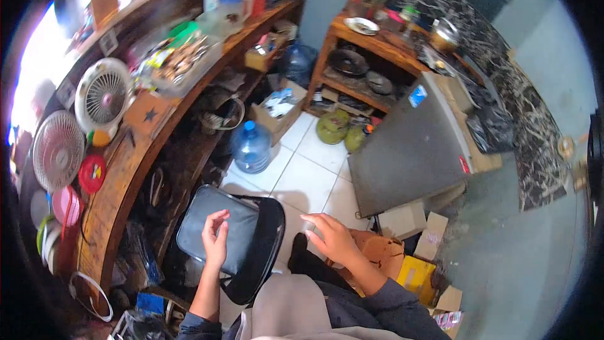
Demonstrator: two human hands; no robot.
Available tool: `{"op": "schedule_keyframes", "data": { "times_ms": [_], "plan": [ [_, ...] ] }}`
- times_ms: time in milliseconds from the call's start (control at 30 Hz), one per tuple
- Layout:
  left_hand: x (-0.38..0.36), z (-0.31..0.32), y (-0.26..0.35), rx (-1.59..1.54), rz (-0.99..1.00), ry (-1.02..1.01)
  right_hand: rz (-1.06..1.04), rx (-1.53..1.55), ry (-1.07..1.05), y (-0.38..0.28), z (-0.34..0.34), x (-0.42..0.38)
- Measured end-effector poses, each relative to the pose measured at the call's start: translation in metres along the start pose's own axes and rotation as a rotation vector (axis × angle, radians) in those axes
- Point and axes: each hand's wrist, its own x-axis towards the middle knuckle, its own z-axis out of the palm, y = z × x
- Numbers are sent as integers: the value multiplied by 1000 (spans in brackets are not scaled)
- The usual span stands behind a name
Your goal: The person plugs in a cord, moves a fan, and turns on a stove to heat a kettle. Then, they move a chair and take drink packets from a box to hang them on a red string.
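Observation:
Above the dark seat of a chair (217, 230) is my left hand (216, 237), raised with its fingers apart and nothing in it. My right hand (331, 237) hangs over the tiled floor near cardboard boxes, its fingers spread and slightly bent, also holding nothing. The two hands are apart from each other, with the black chair back (267, 239) between them. Neither hand visibly touches anything.
A curved wooden counter (126, 195) with fans (104, 97) and dishes runs along the left. Ahead on the tiles stand a blue water bottle (251, 148) and green gas cylinders (332, 127). A grey fridge (409, 145) and cardboard boxes (402, 220) are at right.

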Motion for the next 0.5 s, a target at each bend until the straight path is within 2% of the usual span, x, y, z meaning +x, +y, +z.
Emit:
{"op": "schedule_keyframes", "data": {
  "times_ms": [100,233,500],
  "plan": [
    [18,55,19,-76,46,-167,67,-26,92,12,-33,-16],
    [39,132,27,-182,-2,-368,152,-22,169,44,-76,-27],
    [108,307,38,-251,34,-610,229,-55,434,164,-178,-10]
  ]
}}
